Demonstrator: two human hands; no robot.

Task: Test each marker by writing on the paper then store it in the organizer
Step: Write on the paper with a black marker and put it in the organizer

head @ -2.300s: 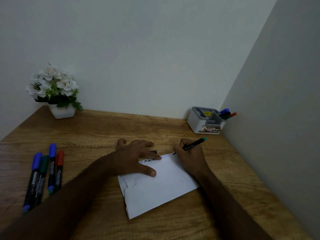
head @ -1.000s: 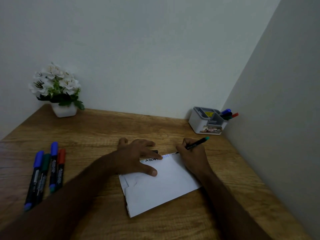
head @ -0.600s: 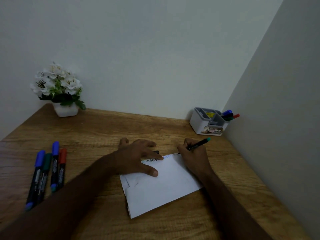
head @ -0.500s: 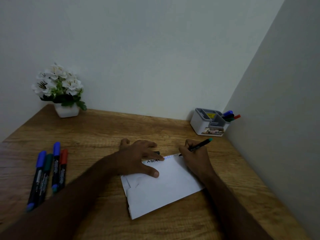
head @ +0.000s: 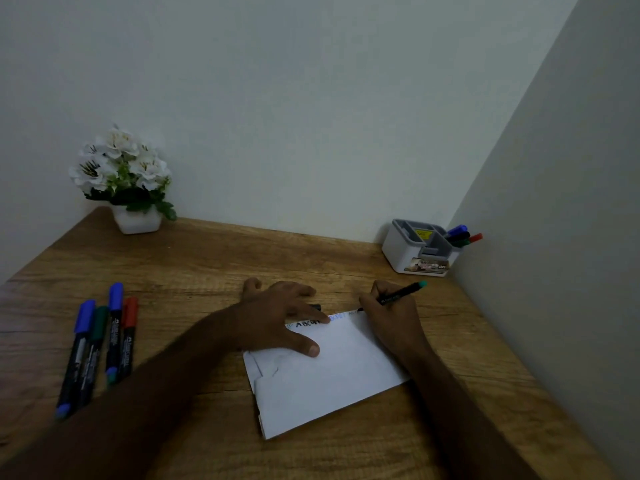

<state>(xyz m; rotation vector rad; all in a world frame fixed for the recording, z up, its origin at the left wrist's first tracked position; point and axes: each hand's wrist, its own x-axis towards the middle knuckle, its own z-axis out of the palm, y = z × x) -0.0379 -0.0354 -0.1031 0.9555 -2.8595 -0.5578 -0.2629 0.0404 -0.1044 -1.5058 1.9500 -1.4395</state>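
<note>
A folded white paper (head: 329, 379) lies on the wooden desk (head: 207, 265), with black and blue letters along its top edge. My left hand (head: 280, 317) rests flat on the paper's upper left part, fingers spread. A small black cap-like object (head: 316, 307) pokes out from under its fingers. My right hand (head: 393, 320) grips a black marker with a green end (head: 403, 292), its tip touching the paper's top right corner. The white and grey organizer (head: 417, 252) stands at the back right with several markers (head: 462, 234) in it.
Several capped markers (head: 100, 344), blue, green and red, lie side by side at the desk's left. A white pot of white flowers (head: 126, 181) stands at the back left. Walls close the back and the right side of the desk.
My right hand has made small writing strokes at the paper's top right corner. My left hand has stayed on the paper. The view has shifted slightly.
</note>
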